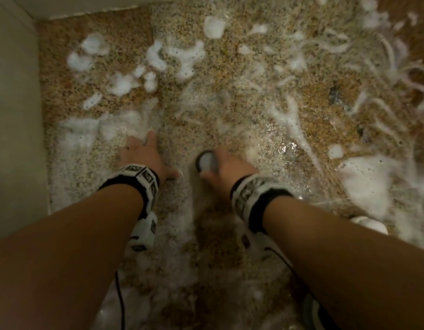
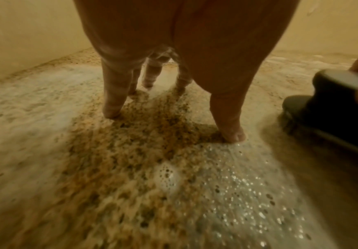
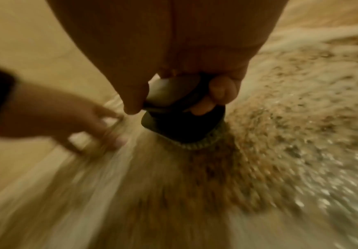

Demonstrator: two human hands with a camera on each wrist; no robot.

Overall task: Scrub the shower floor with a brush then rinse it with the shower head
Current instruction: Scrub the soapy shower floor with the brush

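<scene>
the right grip (image 1: 226, 166) curls its fingers (image 3: 222, 91) round the dark brush (image 3: 182, 124), bristles down on the foamy speckled shower floor (image 1: 230, 75). just beside it, the left grip (image 1: 144, 153) presses spread, straight fingertips (image 2: 112, 111) onto the wet floor near the wall (image 1: 13, 115).

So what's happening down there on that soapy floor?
A person is scrubbing the shower floor. The right hand grips a dark brush with its bristles on the pebbled floor. The left hand is spread, fingers propped on the floor beside it. White foam lies in blobs and streaks all around. No shower head is in view, so rinsing hasn't begun.
</scene>
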